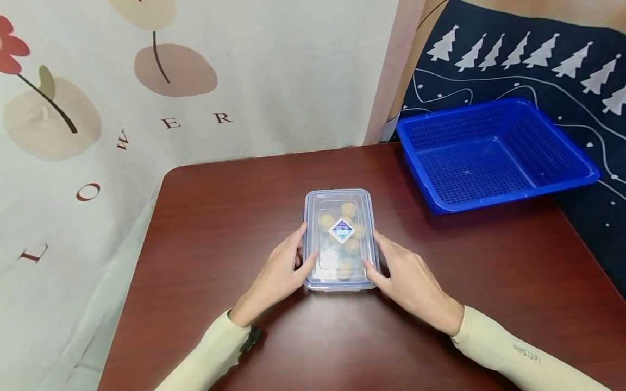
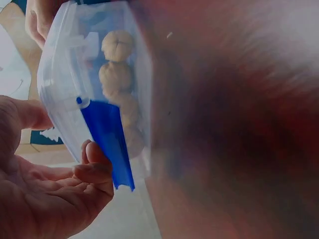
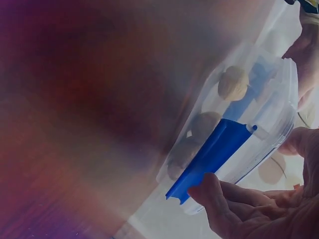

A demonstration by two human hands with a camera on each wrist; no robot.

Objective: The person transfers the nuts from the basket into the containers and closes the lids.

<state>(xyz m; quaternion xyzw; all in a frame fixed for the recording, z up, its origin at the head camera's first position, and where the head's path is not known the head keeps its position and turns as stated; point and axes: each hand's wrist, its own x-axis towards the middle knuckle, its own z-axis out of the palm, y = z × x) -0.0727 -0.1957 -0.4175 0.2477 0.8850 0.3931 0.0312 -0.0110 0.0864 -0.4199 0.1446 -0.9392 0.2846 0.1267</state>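
Observation:
A clear plastic food container point(image 1: 337, 198) with a lid and a diamond-shaped label point(image 1: 341, 231) stands on the table. Several tan, creased balls that look like walnuts point(image 2: 117, 46) lie inside it. My left hand point(image 1: 279, 269) holds its left side, thumb on the lid's edge and fingers curled at a blue side latch point(image 2: 108, 134). On the opposite side my right hand point(image 1: 413, 277) grips likewise, with a fingertip against another blue latch point(image 3: 212, 158). Both latches slant outward from the container wall in the wrist views.
A blue slotted basket point(image 1: 440, 205) sits at the table's back right corner, partly over its edge. The table point(image 1: 220, 217) is dark reddish brown. A printed curtain point(image 1: 293, 81) hangs behind and to the left, with a dark tree-patterned cloth point(image 1: 489, 81) at the right.

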